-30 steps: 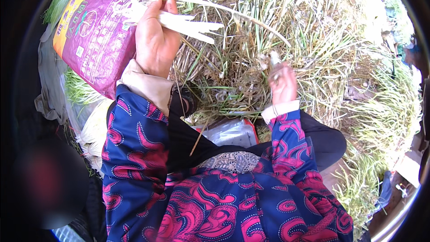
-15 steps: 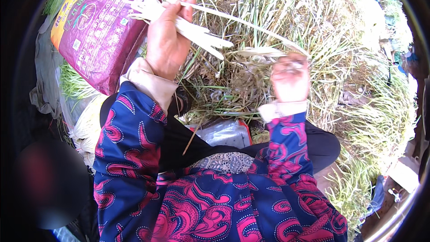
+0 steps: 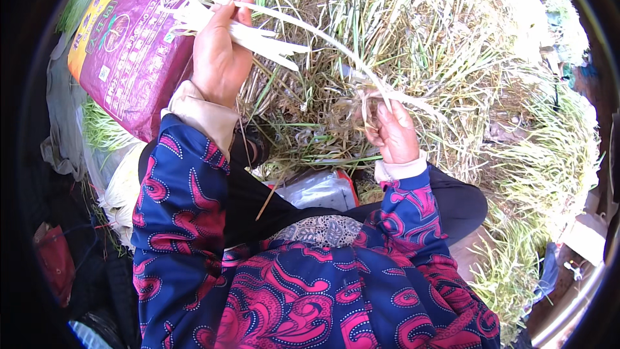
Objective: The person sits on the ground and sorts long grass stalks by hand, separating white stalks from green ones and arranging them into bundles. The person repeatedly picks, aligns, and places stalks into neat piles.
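My left hand [image 3: 221,58] is closed around a bunch of white stalks [image 3: 268,45], their frayed ends spreading over the maroon sack and their cut-looking ends pointing right. One long pale stalk [image 3: 329,40] arcs from that hand across to my right hand [image 3: 395,130]. There my right fingers are pinched on its end, along with limp, pale brownish shreds that hang beside the fingertips. Both hands are in the air over a wide heap of loose green and straw-coloured leaves [image 3: 439,32].
A maroon and yellow sack [image 3: 139,45] lies at the left, with more white stalks [image 3: 123,187] below it. Close to my crossed legs is a clear plastic package with a red edge [image 3: 323,190]. Greener leaves [image 3: 549,136] spread along the right.
My right hand has come down and slightly left, bringing the stalk's end with it, and the stalk bends more. My left hand has shifted a little left with the bunch.
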`<state>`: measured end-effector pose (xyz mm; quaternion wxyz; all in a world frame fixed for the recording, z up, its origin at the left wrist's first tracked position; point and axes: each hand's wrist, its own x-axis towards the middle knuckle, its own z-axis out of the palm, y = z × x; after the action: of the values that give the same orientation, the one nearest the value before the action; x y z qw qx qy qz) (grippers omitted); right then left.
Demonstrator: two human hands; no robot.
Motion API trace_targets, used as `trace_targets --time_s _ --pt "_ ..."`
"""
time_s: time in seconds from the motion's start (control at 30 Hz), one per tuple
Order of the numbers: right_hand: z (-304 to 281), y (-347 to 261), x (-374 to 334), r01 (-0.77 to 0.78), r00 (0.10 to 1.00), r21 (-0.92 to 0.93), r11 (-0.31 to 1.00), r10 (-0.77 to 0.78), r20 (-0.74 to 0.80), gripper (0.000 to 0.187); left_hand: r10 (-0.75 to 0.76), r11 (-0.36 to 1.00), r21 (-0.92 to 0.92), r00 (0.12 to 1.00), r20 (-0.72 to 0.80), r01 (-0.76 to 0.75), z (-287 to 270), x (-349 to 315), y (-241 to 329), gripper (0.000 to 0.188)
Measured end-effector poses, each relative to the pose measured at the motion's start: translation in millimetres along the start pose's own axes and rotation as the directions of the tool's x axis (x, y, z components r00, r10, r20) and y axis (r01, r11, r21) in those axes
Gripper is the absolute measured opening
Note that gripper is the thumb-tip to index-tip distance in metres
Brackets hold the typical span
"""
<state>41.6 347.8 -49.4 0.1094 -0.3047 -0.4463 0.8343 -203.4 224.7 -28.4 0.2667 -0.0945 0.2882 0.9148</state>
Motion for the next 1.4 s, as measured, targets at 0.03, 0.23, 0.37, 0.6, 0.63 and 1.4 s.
trace_targets --time_s 0.03,0.23,0.37,0.6,0.63,1.4 --pt "2 1 0 0.025 1.000 -0.004 1.000 -0.025 -0.015 0.023 0.014 1.000 0.010 1.000 0.009 -0.014 -1 1 0 0.009" --pt "7 6 6 0.167 0.948 -0.274 0.947 -0.230 -0.219 0.017 -0.067 0.961 0.273 0.996 0.050 0.051 8 -32 -30 0.016" --pt "36 6 4 0.254 0.923 -0.777 0.576 -0.384 0.017 0.014 -0.288 0.859 0.482 0.941 0.178 0.172 8 -64 -48 0.017" --pt "35 7 10 0.298 0.953 -0.910 0.289 -0.146 0.265 0.014 -0.282 0.876 0.458 0.929 0.239 0.148 7 -57 -45 0.032" --pt "23 6 11 0.141 0.990 -0.951 0.274 -0.031 0.138 0.019 -0.293 0.861 0.487 0.926 0.237 0.148 7 -55 -44 0.032" --pt "-41 -46 -18 0.142 0.921 -0.950 -0.277 -0.316 0.230 0.026 -0.505 0.801 0.395 0.862 0.040 0.450 5 -64 -48 0.011"
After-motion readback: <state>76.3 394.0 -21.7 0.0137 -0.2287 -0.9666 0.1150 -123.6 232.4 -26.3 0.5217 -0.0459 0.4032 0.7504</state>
